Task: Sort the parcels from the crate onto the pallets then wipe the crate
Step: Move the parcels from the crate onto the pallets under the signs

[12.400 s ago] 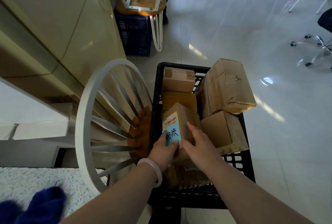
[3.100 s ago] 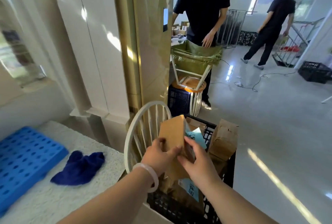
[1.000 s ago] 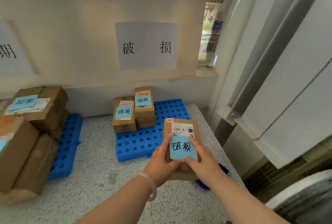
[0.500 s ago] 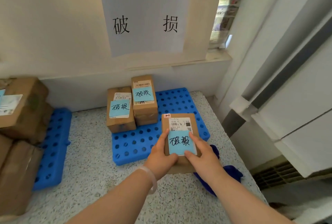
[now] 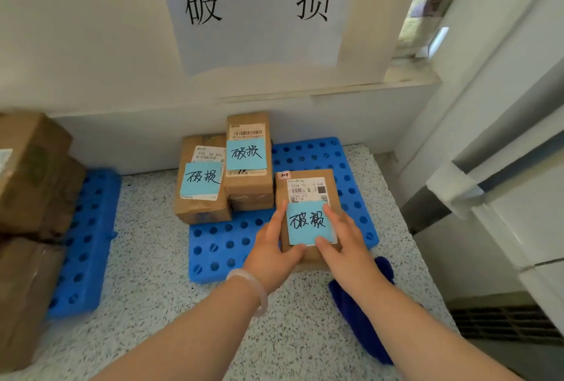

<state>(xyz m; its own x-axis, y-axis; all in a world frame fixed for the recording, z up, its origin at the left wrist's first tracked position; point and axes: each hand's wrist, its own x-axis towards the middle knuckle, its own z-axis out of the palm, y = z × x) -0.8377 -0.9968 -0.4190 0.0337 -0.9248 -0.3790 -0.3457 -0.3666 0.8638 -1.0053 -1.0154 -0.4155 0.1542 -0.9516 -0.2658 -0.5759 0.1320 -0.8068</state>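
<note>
A small brown parcel (image 5: 308, 188) with a white shipping label and a light blue handwritten note sits over the right half of the blue perforated pallet (image 5: 225, 246). My left hand (image 5: 271, 254) grips its left side and my right hand (image 5: 345, 243) grips its right side, thumbs on top of the note. Two other brown parcels with blue notes, one (image 5: 200, 188) and a taller one (image 5: 248, 161), stand at the back of the same pallet. The crate is out of view.
A paper sign (image 5: 256, 11) with two black characters hangs on the wall above. A second blue pallet (image 5: 82, 243) at the left carries several larger brown boxes (image 5: 30, 173). A dark blue cloth (image 5: 360, 313) lies on the speckled counter (image 5: 152, 258) under my right forearm. White window frame at the right.
Both hands have carried the parcel forward and lower over the right part of the blue pallet, and my view has moved closer to the wall.
</note>
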